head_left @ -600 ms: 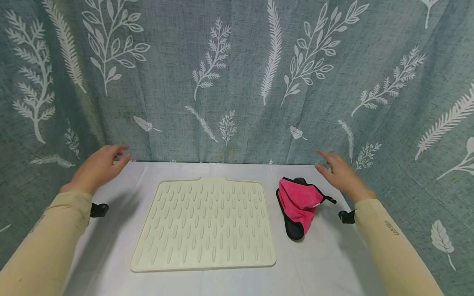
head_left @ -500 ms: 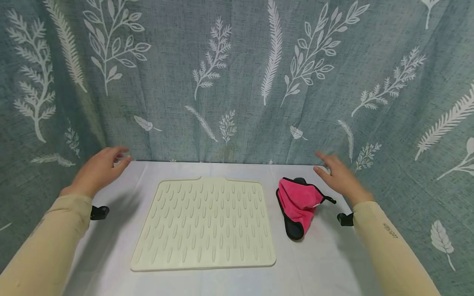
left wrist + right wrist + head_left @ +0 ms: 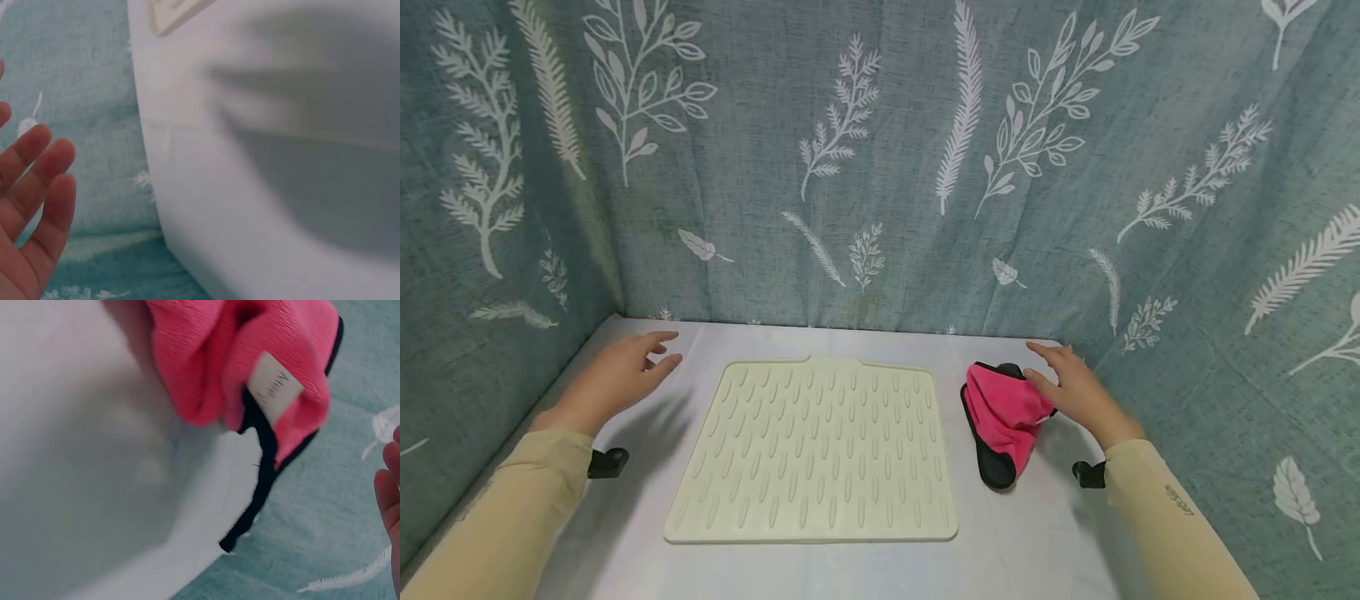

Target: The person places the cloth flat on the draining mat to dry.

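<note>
- While both cream sleeves [image 3: 1172, 521] stretch forward from where the person sits or stands, a small black wrist camera [image 3: 608, 463] juts from each cuff.
- Between the arms, flat on the white worktop [image 3: 820, 575], lies a pale ridged mat [image 3: 811, 454]. It has not shifted over the last half second.
- Just beside the mat's right edge rests the pink fabric bundle [image 3: 1003, 408], rumpled, edged in black, with a rounded black end [image 3: 996, 471] poking out toward the person. I can't tell whether that end belongs to the fabric. The right wrist view shows a pale label [image 3: 275, 387] and a loose black strap [image 3: 253, 503]. The bundle hasn't moved either.
- The right hand [image 3: 1075, 392] is what has changed most: it has come lower and inward, and now hides the strap from the head view. Its grip is spread, thumb apart, and the wrist view shows a gap to the fabric. I'd judge this a reach, with handling not yet begun.
- The left hand [image 3: 617, 379] has dropped too, left of the mat, its grip loosely spread and holding nothing.
- Behind everything hangs the leaf-patterned curtain [image 3: 737, 125].
</note>
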A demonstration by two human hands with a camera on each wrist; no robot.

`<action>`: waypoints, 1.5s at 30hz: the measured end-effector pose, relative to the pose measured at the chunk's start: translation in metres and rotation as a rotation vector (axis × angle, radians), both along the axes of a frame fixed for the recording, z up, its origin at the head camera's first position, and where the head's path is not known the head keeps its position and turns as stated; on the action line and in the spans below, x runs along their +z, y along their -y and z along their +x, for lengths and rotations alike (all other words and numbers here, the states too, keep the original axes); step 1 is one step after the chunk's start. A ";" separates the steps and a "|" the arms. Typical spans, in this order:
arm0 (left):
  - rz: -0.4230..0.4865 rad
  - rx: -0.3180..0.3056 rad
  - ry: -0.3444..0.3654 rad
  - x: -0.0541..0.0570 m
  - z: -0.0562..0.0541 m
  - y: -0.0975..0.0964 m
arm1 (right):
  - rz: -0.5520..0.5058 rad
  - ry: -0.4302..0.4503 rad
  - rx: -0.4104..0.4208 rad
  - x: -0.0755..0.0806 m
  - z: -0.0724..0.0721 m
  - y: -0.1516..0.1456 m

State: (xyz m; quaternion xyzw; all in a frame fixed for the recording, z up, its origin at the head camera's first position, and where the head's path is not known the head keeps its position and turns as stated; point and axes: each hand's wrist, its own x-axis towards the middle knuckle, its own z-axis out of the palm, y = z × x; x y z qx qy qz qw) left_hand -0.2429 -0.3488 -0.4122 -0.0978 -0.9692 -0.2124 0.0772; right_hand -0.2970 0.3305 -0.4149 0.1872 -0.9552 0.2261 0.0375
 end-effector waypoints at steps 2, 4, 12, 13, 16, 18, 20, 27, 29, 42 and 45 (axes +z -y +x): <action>0.004 0.003 -0.005 -0.004 0.004 -0.004 | -0.001 -0.018 0.009 -0.005 0.002 0.002; 0.007 0.002 -0.003 -0.008 0.007 -0.007 | -0.005 -0.035 0.024 -0.010 0.004 0.004; 0.033 -0.014 0.098 -0.023 0.026 -0.019 | -0.006 -0.026 0.017 -0.023 0.014 0.013; 0.037 -0.013 0.107 -0.025 0.029 -0.021 | -0.008 -0.020 0.011 -0.024 0.014 0.014; 0.047 -0.001 0.120 -0.032 0.035 -0.025 | 0.003 -0.017 0.005 -0.028 0.016 0.013; 0.050 0.017 0.128 -0.037 0.040 -0.030 | 0.010 -0.016 0.002 -0.030 0.017 0.012; 0.053 0.037 0.134 -0.043 0.045 -0.034 | 0.013 -0.015 -0.002 -0.032 0.019 0.012; 0.081 0.091 0.203 -0.061 0.063 -0.047 | 0.012 -0.014 -0.017 -0.039 0.024 0.009; 0.083 0.101 0.226 -0.064 0.067 -0.050 | 0.015 -0.015 -0.022 -0.042 0.024 0.008; 0.084 0.143 0.272 -0.077 0.079 -0.055 | 0.194 -0.021 -0.008 -0.055 0.023 0.017; 0.068 0.161 0.272 -0.078 0.079 -0.054 | 0.232 -0.008 -0.005 -0.054 0.022 0.019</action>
